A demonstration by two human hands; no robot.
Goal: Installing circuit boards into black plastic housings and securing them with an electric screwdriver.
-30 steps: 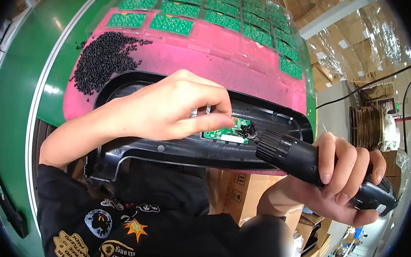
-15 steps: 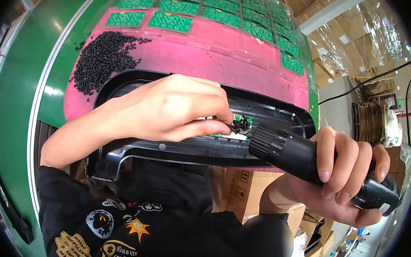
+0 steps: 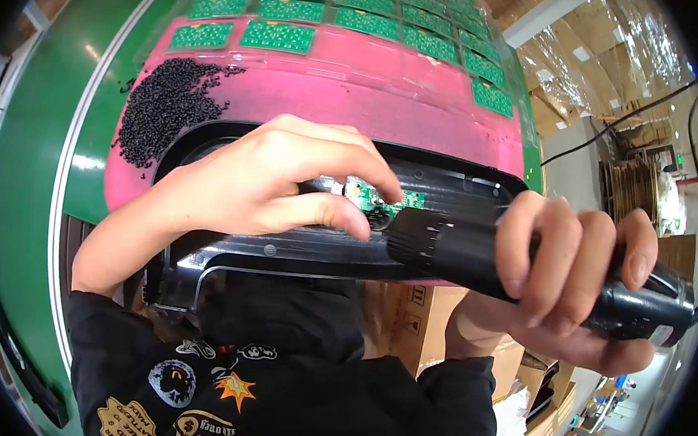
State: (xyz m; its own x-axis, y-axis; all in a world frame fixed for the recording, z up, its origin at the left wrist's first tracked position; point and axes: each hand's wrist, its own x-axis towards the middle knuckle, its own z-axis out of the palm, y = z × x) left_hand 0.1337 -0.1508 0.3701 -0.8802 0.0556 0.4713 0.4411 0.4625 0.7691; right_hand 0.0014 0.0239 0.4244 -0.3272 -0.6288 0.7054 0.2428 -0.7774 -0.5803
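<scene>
My right hand [image 3: 563,271] is wrapped around a black electric screwdriver [image 3: 453,247] that points left over a black plastic housing [image 3: 323,252]. A green circuit board [image 3: 414,200] lies inside the housing, under the screwdriver's nose. My left hand [image 3: 283,178] hangs over the housing with its thumb and forefinger apart, just left of that nose. Small black parts, apparently screws [image 3: 377,218], show dark on the board between the fingertips and the screwdriver. The screwdriver's bit is hidden, and the left hand covers part of the board.
A heap of small black screws [image 3: 172,111] lies on the pink mat [image 3: 357,91], beyond the housing at left. Clear trays with rows of green circuit boards [image 3: 276,36] stand at the back. A cardboard box [image 3: 423,314] is below the mat's near edge. A cable [image 3: 610,130] hangs at right.
My left thumb and forefinger have parted from their pinch around the black screws. The screwdriver has shifted left, and the screws now sit lower against the board.
</scene>
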